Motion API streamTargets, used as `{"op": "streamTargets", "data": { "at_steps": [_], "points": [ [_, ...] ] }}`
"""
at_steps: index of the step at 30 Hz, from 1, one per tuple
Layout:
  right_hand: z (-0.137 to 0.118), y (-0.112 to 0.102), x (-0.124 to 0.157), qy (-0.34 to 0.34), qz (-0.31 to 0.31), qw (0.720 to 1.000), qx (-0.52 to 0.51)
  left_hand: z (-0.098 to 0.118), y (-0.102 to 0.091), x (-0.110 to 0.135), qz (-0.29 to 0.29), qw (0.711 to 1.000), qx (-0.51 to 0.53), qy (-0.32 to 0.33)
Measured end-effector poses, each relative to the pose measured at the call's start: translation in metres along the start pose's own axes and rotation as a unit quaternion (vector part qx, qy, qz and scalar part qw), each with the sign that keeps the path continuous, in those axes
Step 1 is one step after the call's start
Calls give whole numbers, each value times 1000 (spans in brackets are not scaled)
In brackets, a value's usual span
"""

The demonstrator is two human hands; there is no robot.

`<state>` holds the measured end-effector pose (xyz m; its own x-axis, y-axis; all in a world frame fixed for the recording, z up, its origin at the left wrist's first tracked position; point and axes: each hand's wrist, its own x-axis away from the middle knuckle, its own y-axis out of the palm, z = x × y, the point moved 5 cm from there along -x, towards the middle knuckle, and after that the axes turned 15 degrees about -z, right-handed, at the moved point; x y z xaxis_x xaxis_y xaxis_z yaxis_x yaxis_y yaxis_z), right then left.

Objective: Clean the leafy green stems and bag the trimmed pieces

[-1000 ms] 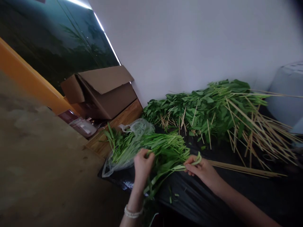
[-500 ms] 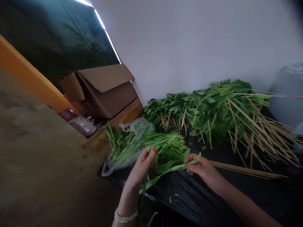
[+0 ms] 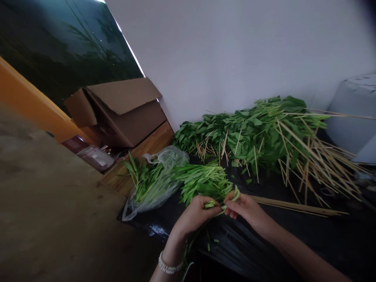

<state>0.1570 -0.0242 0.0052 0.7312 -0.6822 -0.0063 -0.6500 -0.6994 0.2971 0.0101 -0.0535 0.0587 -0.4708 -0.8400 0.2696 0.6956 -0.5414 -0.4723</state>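
My left hand (image 3: 202, 213) is closed around several green leafy stalks (image 3: 209, 204), whose lower parts trail down below the wrist. Close beside it, my right hand (image 3: 241, 207) pinches the pale cut end of a stalk (image 3: 236, 193) between thumb and fingers. The two hands almost meet over the front of the black plastic sheet (image 3: 235, 243). Just behind them lies a heap of loose green stalks (image 3: 205, 180), partly inside a clear plastic bag (image 3: 158, 196). A row of thin wooden sticks (image 3: 293, 206) rests to the right of my right hand.
Along the white wall (image 3: 229, 55) lies a large pile of leafy greens (image 3: 252, 133) with many thin sticks poking out. An open cardboard box (image 3: 129, 117) stands on a wooden surface (image 3: 152, 139) at the left. A grey container (image 3: 352, 113) is at the far right.
My left hand has moved right and closer to my right hand. The long leafy stalk stretched between them has been drawn in towards the left hand. The view has shifted slightly.
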Motion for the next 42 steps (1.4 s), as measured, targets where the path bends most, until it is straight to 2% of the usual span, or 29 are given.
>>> {"op": "streamTargets", "data": {
  "at_steps": [4, 9, 13, 16, 19, 21, 24, 27, 29, 31, 33, 37, 39, 42],
  "points": [
    [2, -3, 0, -1, 17, 1000, 8, 5, 5, 0, 17, 998, -65, 4],
    [-1, -1, 1, 6, 16, 999, 30, 8, 9, 1, 108, 977, -182, -19],
    [0, 5, 0, 1, 5, 999, 37, -6, 6, 0, 150, 981, -114, -42],
    [3, 3, -1, -6, 10, 1000, 27, -27, -14, 6, 207, 976, -22, -62],
    [5, -7, -1, -18, 43, 999, 3, -48, -50, 28, 316, 944, 59, -81],
    [5, -12, -1, -28, 50, 998, -32, -54, -71, 45, 355, 927, 106, -62],
    [5, -14, -1, -27, 35, 996, -74, -56, -87, 66, 340, 922, 182, -44],
    [7, -12, -1, -22, 24, 997, -73, -54, -89, 75, 293, 917, 270, -28],
    [8, -12, 0, -20, 18, 998, -52, -49, -91, 77, 275, 917, 289, 1],
    [9, -11, 0, -18, 12, 999, -27, -39, -93, 77, 274, 928, 250, 29],
    [8, -9, 1, -14, 3, 1000, -3, -25, -92, 74, 271, 947, 173, 23],
    [2, 1, 4, -6, -34, 999, 16, 6, -68, 50, 163, 986, -6, -18],
    [0, 4, 4, -7, -44, 999, 26, 16, -58, 40, 132, 987, -85, -19],
    [1, 2, 3, -1, -31, 998, 50, 12, -67, 42, 176, 972, -147, -40]
  ]
}}
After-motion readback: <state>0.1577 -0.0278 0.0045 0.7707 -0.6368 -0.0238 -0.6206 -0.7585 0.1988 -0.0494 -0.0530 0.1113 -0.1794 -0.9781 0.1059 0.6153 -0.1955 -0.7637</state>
